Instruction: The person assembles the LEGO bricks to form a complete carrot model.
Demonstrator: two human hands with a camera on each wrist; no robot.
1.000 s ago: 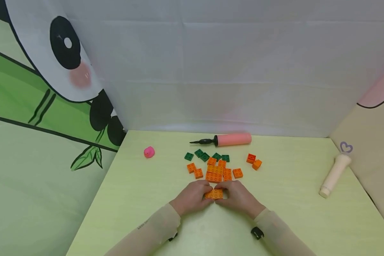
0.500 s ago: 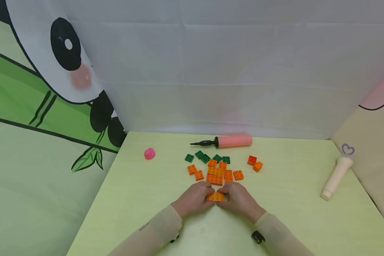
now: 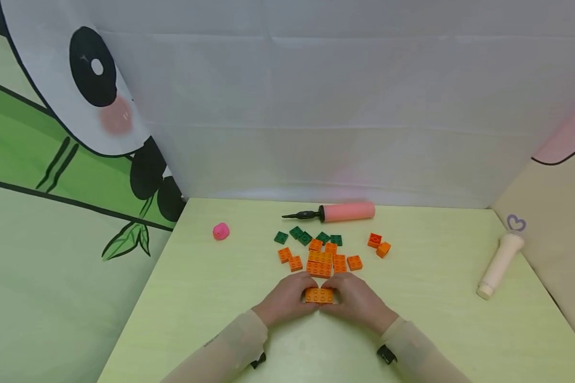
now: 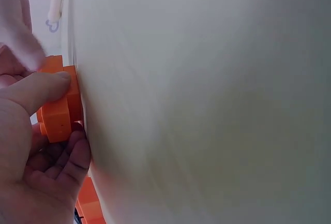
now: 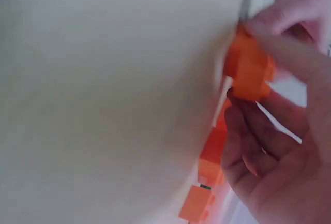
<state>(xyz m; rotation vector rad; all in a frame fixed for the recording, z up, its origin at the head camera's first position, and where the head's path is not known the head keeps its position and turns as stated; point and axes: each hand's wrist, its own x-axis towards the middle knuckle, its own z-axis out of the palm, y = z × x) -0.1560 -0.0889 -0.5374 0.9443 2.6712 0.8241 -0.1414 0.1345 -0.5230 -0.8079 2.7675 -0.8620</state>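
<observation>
Low over the table in the head view, a pair of joined orange toy building bricks is held between two hands. The left hand grips its left end; in the left wrist view the thumb lies across the bricks with curled fingers beneath. At the other end, the right hand pinches the bricks, thumb on the near side and fingers below, a little blurred in the right wrist view. The fingertips cover parts of the bricks. Just beyond the hands stand larger orange bricks.
Several small orange bricks lie around the larger ones, with several green bricks behind. A red-orange brick sits to the right. Farther back lies a pink hand pump. A pink toy is left, a cream cylinder right.
Both hands stay on the joined bricks at nearly the same spot. The fingers have shifted slightly outward, showing more of the bricks' studded top. The loose bricks have not moved.
</observation>
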